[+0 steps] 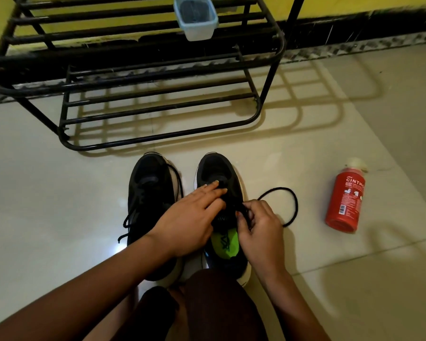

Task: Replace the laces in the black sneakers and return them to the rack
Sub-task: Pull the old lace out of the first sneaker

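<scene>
sneakers side by side on the floor before the rack (158,134); left hand (190,220) flat on right sneaker (221,183), right hand (258,227) apparently pinching black lace (294,205); left sneaker (150,188) beside it.

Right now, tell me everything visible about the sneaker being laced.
The sneaker being laced is black with a white sole and green insole. It stands on the pale floor, toe toward the rack, beside its mate. The left hand rests on its tongue; the right hand pinches its black lace, which loops rightward.
</scene>
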The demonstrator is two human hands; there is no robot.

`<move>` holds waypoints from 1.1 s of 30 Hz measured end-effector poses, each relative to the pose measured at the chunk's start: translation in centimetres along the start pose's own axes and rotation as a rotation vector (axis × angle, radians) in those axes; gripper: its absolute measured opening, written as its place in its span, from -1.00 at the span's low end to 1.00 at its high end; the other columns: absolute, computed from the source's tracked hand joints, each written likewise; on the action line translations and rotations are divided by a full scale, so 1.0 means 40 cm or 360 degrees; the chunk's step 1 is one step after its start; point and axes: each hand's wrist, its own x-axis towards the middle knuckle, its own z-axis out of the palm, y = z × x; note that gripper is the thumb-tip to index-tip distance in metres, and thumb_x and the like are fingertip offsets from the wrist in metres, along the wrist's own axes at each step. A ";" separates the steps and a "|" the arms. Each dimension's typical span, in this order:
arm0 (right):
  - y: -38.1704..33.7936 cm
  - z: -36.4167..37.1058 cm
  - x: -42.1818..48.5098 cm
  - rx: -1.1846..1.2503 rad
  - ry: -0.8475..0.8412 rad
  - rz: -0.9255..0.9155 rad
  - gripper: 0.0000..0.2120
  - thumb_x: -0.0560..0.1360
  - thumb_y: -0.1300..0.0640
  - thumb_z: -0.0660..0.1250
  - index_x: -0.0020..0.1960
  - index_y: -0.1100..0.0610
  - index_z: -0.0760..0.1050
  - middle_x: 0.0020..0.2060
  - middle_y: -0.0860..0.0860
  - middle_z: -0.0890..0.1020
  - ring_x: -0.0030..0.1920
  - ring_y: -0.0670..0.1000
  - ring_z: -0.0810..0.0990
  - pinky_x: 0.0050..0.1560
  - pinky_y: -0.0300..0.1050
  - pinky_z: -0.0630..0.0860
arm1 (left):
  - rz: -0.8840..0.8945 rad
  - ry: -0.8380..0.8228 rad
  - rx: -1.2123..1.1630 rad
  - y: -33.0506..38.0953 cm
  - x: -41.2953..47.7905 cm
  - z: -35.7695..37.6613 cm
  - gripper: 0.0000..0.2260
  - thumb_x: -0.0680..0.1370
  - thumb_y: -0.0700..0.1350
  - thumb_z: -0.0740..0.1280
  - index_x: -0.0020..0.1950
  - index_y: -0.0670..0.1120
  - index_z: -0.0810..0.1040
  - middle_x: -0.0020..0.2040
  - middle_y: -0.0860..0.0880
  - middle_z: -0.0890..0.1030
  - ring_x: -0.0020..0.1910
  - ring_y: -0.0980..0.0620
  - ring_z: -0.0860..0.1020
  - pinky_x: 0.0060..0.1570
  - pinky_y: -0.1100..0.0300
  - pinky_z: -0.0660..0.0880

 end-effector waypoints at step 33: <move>-0.018 0.014 -0.011 -0.0188 0.0119 0.0117 -0.84 0.43 0.31 0.34 0.00 0.17 0.51 -0.06 0.03 0.58 -0.10 0.02 0.57 -0.16 -0.25 0.39 | -0.1025 0.0164 -0.2148 -0.059 -0.005 -0.142 -0.72 0.52 -0.01 0.21 -0.22 -0.18 0.54 -0.43 -0.10 0.34 -0.48 0.02 0.32 -0.45 0.33 0.37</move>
